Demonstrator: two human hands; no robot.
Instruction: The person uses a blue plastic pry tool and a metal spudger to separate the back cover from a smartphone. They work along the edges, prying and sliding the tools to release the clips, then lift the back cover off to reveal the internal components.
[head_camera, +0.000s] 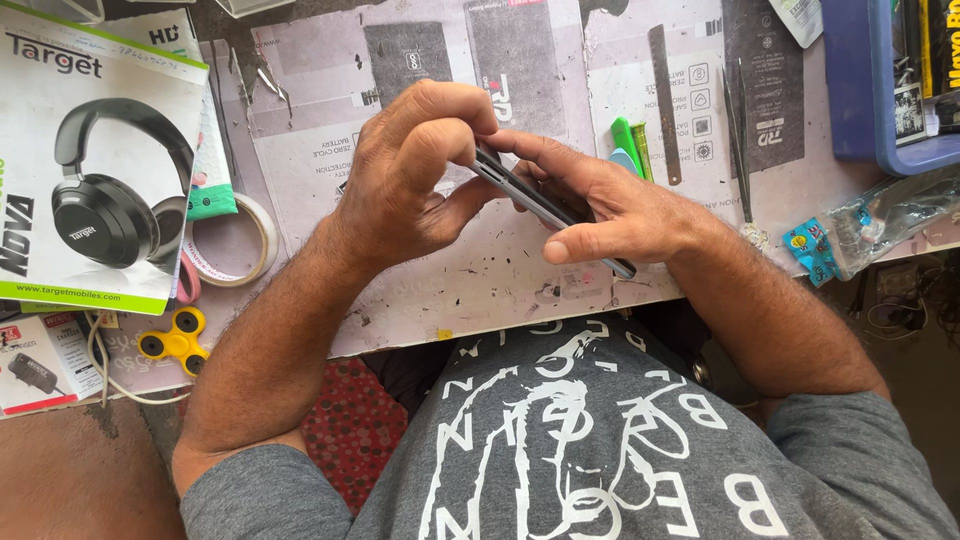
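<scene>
Scratched, paper-covered worktop (480, 290) fills the view, littered with flecks. Both hands meet above it: the left hand (410, 185) pinches the upper end of a slim dark slab-shaped phone with a silvery edge (535, 205), fingers (440, 125) curled tight, while the right hand (610, 215) cradles its lower half, thumb pressed along the edge. The phone looks closed; any opening seems barely begun. Beyond lie a green plastic pry tool (626, 138), metal tweezers (738, 130), a tape roll (235, 240) and a yellow fidget spinner (175, 342).
</scene>
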